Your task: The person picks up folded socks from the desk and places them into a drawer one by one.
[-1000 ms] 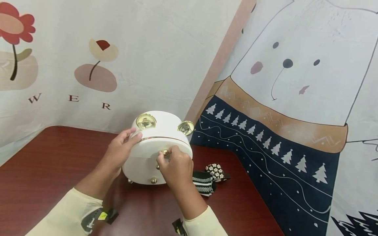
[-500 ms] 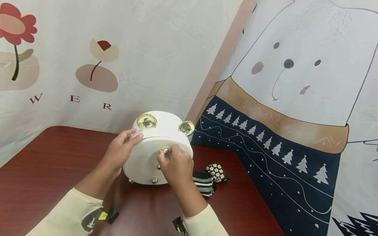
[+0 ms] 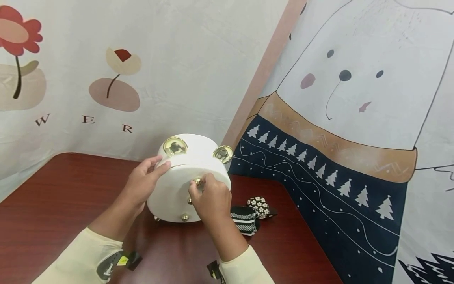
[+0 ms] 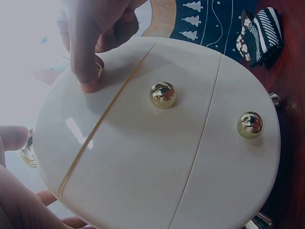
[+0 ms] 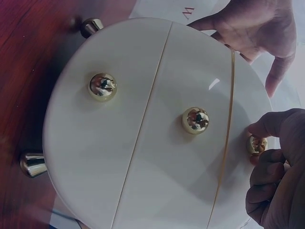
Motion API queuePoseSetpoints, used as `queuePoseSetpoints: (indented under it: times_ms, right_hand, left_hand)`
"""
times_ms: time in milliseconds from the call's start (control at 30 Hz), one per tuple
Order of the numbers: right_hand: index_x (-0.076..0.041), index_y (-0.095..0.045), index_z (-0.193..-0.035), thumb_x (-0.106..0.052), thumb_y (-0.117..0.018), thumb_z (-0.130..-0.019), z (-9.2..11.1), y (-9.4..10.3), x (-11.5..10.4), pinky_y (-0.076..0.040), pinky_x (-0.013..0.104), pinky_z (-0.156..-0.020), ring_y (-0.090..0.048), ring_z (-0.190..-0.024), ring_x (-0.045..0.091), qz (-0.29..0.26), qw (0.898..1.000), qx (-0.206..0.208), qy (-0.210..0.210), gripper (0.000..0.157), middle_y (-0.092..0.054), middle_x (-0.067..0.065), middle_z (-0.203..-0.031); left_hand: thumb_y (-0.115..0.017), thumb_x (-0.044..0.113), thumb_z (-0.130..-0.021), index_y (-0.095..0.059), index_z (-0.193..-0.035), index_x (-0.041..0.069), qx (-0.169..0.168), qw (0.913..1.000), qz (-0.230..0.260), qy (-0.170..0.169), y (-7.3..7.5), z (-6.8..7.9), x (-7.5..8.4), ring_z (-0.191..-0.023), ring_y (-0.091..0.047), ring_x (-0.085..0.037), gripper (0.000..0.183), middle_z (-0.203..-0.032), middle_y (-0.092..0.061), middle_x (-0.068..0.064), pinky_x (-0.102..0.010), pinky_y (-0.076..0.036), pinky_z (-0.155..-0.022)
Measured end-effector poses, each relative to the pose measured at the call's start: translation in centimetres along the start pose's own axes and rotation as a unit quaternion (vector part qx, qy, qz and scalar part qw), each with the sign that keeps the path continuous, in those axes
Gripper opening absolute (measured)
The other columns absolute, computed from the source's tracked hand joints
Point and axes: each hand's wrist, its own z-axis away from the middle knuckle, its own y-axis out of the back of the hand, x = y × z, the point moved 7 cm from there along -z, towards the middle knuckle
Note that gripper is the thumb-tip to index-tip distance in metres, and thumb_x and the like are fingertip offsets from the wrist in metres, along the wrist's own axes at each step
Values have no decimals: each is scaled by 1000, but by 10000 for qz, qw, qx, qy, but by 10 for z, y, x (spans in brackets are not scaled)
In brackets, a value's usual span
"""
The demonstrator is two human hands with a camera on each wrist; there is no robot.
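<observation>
Your right hand pinches the top knob; your left hand rests spread against the white box; top drawer seems almost closed, lower drawers fully so

Three capital serif letters, dark red, are legible on the pale wall hanging. From left to right they read:

- Letter W: beneath the red flower print, tilted, its right side higher.
- Letter E: near the mauve oval print, below its left part, close to upright.
- Letter R: below the right part of that oval, set slightly lower than the E.

The letters stand well apart. In the right wrist view, a single small red character appears on a white surface; it resembles a W, but its identity is uncertain. On the left sleeve's dark wrist unit, a white mark and a yellow label are too small to read.
</observation>
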Motion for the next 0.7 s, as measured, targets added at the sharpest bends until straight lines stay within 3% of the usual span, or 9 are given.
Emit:
queuePoseSetpoints:
  times_ms: [333,600,700]
  right_hand:
    - [-14,-78,-94,-39,-92,-88,10,-3,9,-48,29,-50,-61,-55,11,-252,9983,-401,-351,30,-74,0,-67]
    - [-11,-79,-90,-38,-92,-87,24,-13,13,-45,29,-51,-62,-57,14,-367,9916,-827,-920,30,-67,-2,-62]
    - [-12,-80,-86,-41,-92,-86,29,-18,14,-47,31,-51,-66,-59,18,-259,9883,-999,-1119,31,-68,-2,-62]
  left_hand:
    - [-56,48,-112,-21,-174,5,6,10000,-6,22,1,-2,-1,-166,-26,-42,84,-179,-24,-27,-59,-28,-134]
    - [-59,48,-111,-20,-174,5,-36,10000,0,-10,2,-1,-1,-165,-27,-41,86,-179,-24,-27,-59,-28,-133]
    - [-62,48,-109,-19,-175,6,-93,10000,-18,-14,2,-1,-1,-163,-30,-41,89,-178,-26,-27,-59,-33,-130]
